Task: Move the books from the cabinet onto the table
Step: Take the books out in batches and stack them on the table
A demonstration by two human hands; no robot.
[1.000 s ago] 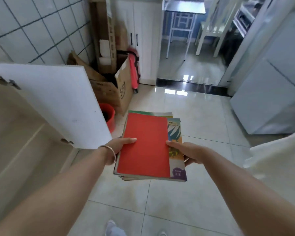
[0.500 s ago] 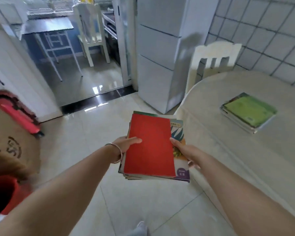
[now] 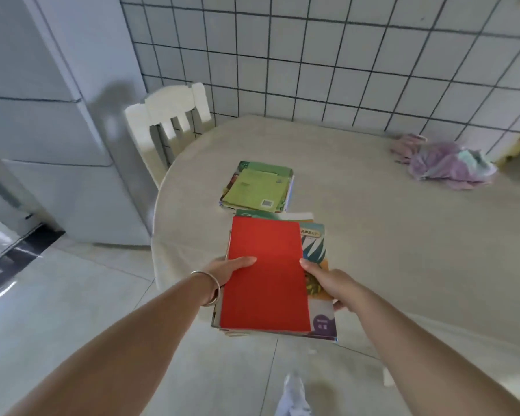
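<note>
I carry a stack of books (image 3: 264, 274) with a red cover on top and a leaf-patterned cover under it. My left hand (image 3: 230, 270) grips the stack's left edge, thumb on the red cover. My right hand (image 3: 327, 283) grips the right edge, thumb on the patterned cover. The stack hangs over the near left edge of the round table (image 3: 403, 235), which has a pale cloth. A second pile of books with a green cover (image 3: 257, 187) lies on the table just beyond the stack I hold. The cabinet is out of view.
A white chair (image 3: 168, 121) stands at the table's far left, against the tiled wall (image 3: 342, 61). A white fridge (image 3: 57, 121) fills the left side. A crumpled pink and purple cloth (image 3: 445, 163) lies at the table's far right. Tiled floor lies below me.
My view has swung right, from the open cabinet door and cardboard boxes to the table. The stack in both hands now hangs over the table's edge, close to the green-covered pile.
</note>
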